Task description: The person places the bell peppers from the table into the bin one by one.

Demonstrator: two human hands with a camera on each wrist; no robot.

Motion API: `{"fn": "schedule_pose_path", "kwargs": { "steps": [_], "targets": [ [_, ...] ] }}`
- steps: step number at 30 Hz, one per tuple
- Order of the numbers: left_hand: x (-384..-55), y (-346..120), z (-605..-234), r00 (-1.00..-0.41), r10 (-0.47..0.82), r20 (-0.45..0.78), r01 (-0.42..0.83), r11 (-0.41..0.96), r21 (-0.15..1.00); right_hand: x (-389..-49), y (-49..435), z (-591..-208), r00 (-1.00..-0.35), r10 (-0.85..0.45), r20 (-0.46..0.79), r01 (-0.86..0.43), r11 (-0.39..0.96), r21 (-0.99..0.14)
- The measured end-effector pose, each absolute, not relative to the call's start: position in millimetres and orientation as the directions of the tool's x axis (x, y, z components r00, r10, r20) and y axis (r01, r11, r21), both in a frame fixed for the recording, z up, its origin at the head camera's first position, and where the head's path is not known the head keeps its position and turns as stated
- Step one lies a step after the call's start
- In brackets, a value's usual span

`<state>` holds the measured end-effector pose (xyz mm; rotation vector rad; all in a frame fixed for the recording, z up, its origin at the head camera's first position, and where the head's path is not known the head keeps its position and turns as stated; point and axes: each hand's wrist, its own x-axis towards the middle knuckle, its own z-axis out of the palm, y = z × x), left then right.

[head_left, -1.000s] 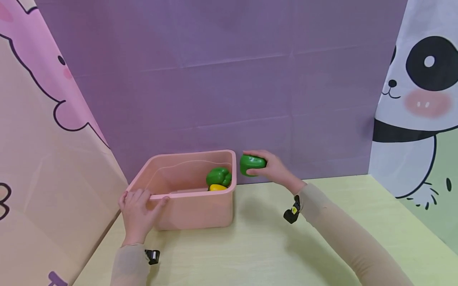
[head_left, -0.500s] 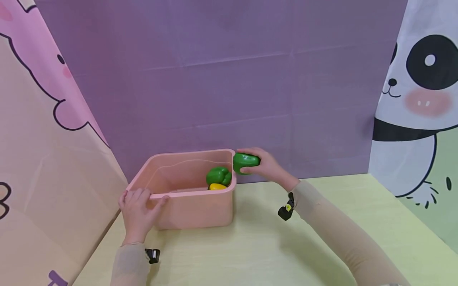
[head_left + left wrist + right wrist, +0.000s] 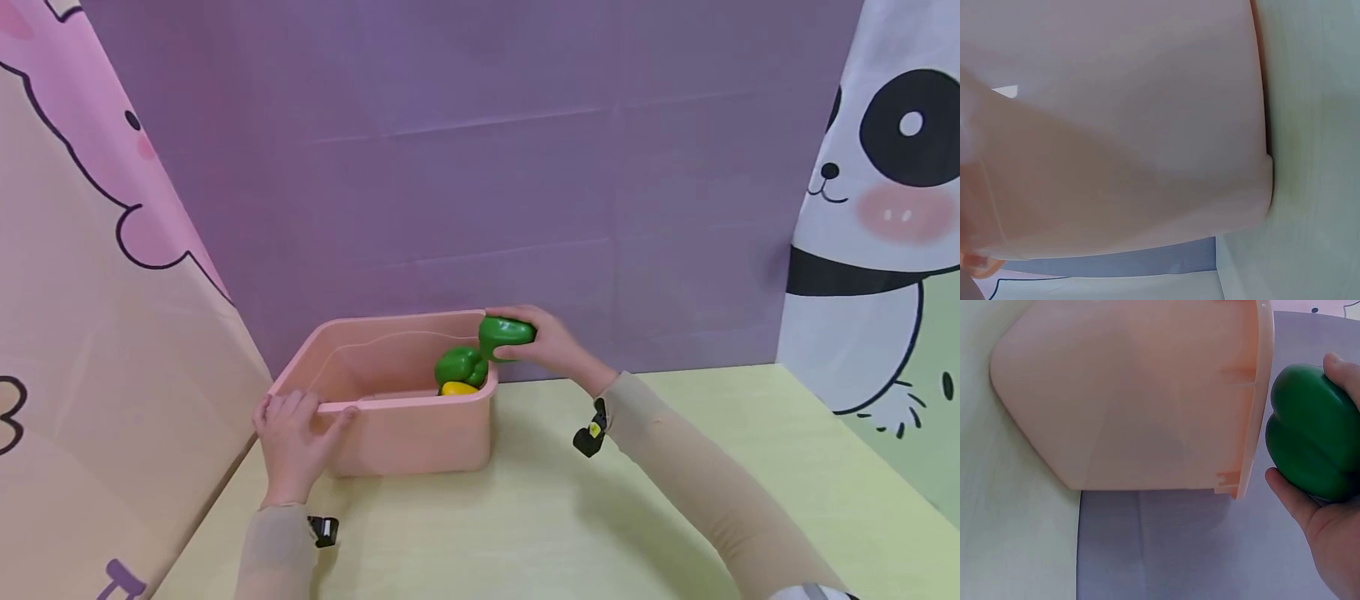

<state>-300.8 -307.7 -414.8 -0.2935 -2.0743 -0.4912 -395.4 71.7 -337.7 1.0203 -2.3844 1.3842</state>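
A pink plastic bin (image 3: 412,437) stands on the table, its opening facing up. My left hand (image 3: 294,437) grips its front rim near the left corner, fingers over the edge and thumb along the outside. In my right hand (image 3: 551,343) is a green bell pepper (image 3: 504,333), held between thumb and fingers just above the bin's right rim. The right wrist view shows this bell pepper (image 3: 1313,434) beside the rim, apart from it. Inside the bin, at the right end, lie another green bell pepper (image 3: 459,365) and a yellow item (image 3: 457,388), partly hidden by the front wall.
The pale wooden table (image 3: 525,517) extends in front and to the right of the bin. A purple backdrop (image 3: 465,167) rises close behind it. Printed side panels stand at left and right, the right one with a panda (image 3: 900,192).
My right hand has carried the green bell pepper leftward, from beside the bin to over its right rim. The left hand keeps its grip on the bin.
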Motion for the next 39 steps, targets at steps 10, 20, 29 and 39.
{"fn": "schedule_pose_path", "kwargs": {
  "steps": [10, 20, 29, 39],
  "targets": [
    [-296.9, -309.3, -418.2, -0.533, 0.005, 0.846, 0.38, 0.895, 0.234, -394.5, 54.7, -333.0, -0.737, -0.476, 0.48, -0.648, 0.294, -0.703],
    [-299.2, -309.6, -415.7, -0.5, 0.018, 0.866, 0.398, 0.893, 0.211, -390.5, 40.8, -325.4, -0.717, -0.506, 0.479, -0.667, 0.299, -0.682],
    [-298.9, -308.8, -414.1, -0.51, 0.02, 0.86, 0.394, 0.895, 0.212, -386.8, 23.5, -323.8, -0.711, -0.552, 0.436, -0.665, 0.323, -0.674],
    [-300.2, -308.2, -412.6, -0.508, 0.025, 0.861, 0.398, 0.893, 0.209, -388.8, 5.3, -320.6, -0.685, -0.593, 0.423, -0.696, 0.364, -0.619]
  ]
}}
